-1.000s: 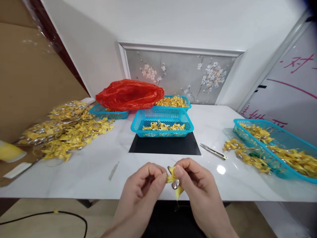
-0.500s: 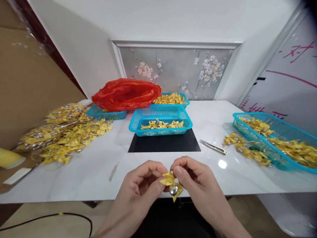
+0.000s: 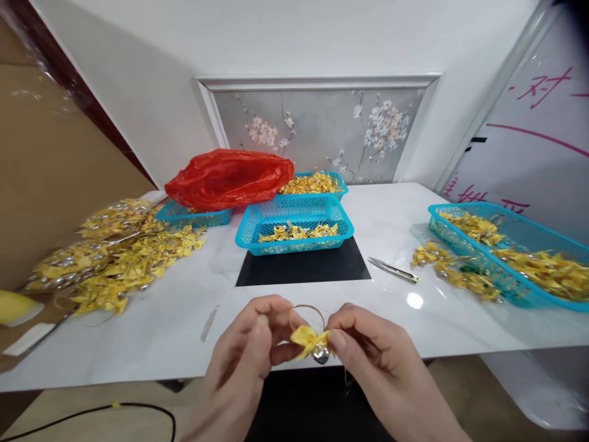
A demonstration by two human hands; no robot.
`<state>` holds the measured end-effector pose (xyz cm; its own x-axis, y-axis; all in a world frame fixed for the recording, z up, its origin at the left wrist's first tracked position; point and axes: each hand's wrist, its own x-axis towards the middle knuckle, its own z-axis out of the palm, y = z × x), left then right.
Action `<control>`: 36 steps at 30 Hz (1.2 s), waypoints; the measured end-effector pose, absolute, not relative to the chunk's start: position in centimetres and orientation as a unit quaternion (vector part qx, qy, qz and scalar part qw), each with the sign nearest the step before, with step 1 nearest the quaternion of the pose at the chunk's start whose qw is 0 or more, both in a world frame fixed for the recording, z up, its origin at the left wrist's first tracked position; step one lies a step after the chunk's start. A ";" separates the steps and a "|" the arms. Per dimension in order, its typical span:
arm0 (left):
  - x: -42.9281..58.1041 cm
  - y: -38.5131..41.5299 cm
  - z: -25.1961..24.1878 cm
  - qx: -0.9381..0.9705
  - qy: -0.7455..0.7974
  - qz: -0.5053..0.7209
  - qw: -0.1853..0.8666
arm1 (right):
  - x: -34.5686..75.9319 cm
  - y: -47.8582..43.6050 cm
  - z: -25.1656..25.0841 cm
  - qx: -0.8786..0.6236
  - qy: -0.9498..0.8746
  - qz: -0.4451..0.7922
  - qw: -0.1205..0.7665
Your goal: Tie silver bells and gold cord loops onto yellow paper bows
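Between my hands, above the front edge of the table, is a yellow ribbon bow (image 3: 304, 339) with a shiny silver bell-like bead (image 3: 320, 353) under it and a thin gold loop (image 3: 311, 307) standing up from it. My right hand (image 3: 375, 356) pinches the bow's right side between thumb and forefinger. My left hand (image 3: 251, 347) is at the bow's left, its fingers curled behind the loop and its thumb lifted away. Whether those left fingertips touch the loop is hard to see. A loose thread hangs below my right fingers.
A blue basket (image 3: 294, 250) with similar bows stands ahead on a black mat (image 3: 304, 270). Thread snips (image 3: 394, 270) lie right of it, near another filled basket (image 3: 510, 261). Heaped bows (image 3: 133, 270) lie left. A red plastic bag (image 3: 225, 178) covers a basket behind.
My left thumb has come off the bow and lifted. The gold loop now shows upright above it. My right hand has moved slightly down, and the view has shifted a little.
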<state>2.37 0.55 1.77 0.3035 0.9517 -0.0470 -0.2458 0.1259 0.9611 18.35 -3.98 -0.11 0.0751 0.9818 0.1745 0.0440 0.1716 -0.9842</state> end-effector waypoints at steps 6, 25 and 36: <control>2.3 0.4 2.0 0.535 0.416 0.409 0.612 | 18.8 -3.9 -0.1 -0.506 -0.582 0.406 0.491; 2.0 -0.1 2.3 0.525 0.458 0.415 0.584 | 18.3 -4.1 0.0 -0.501 -0.520 0.451 0.525; 0.5 -0.6 0.1 0.659 0.474 0.474 0.343 | 16.6 -5.5 0.8 -0.521 -0.641 0.127 0.549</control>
<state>0.52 -0.62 0.13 0.1028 0.9486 0.2993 0.2994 -0.3165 0.9001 16.64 -5.49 0.85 0.1457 0.8078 0.5711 0.5279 0.4247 -0.7355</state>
